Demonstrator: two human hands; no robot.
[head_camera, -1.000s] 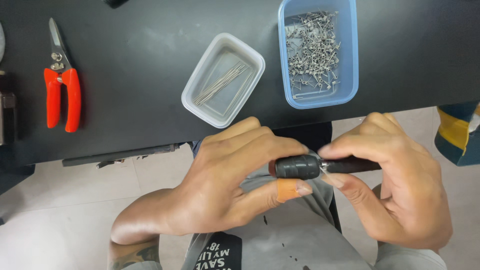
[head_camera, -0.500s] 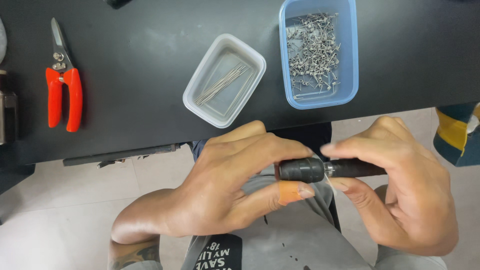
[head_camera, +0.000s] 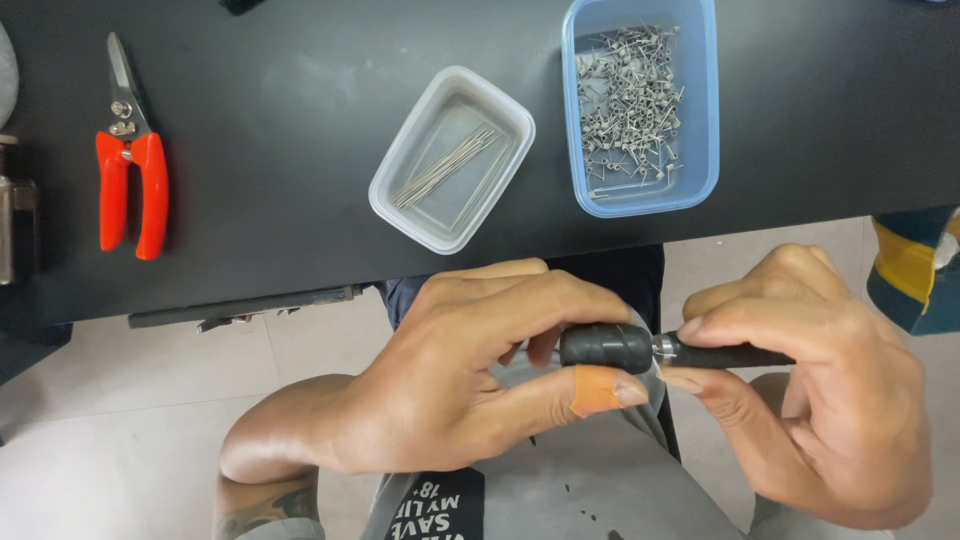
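- Location: the small black hand tool (head_camera: 660, 350) is held in the air over the person's lap, just in front of the near edge of the black surface (head_camera: 280, 180). It lies roughly level, its thick rounded head toward the left and its thinner handle toward the right.
- Left hand (head_camera: 450, 400): fingers are clamped on the rounded head, thumb beneath and the other fingers curled over the top. The thumb carries an orange bandage (head_camera: 595, 390) just below the head.
- Right hand (head_camera: 820, 400): fingers are closed on the thin handle, index finger along the top and thumb underneath, near a short metal collar between the two parts.
- Handling judgement: the tool looks light and stiff, small enough for fingertip control. The head appears to have a matte, possibly ribbed, skin that should give grip; the handle looks smoother and could slip.
- Hold points: best taken by the head and the handle separately, clear of the metal collar.
- Surroundings: a clear tub of straight thin wires (head_camera: 450, 158) and a blue tub of small bent wire pieces (head_camera: 640, 105) rest on the surface; red-handled cutters (head_camera: 130, 170) lie well apart, to the left.
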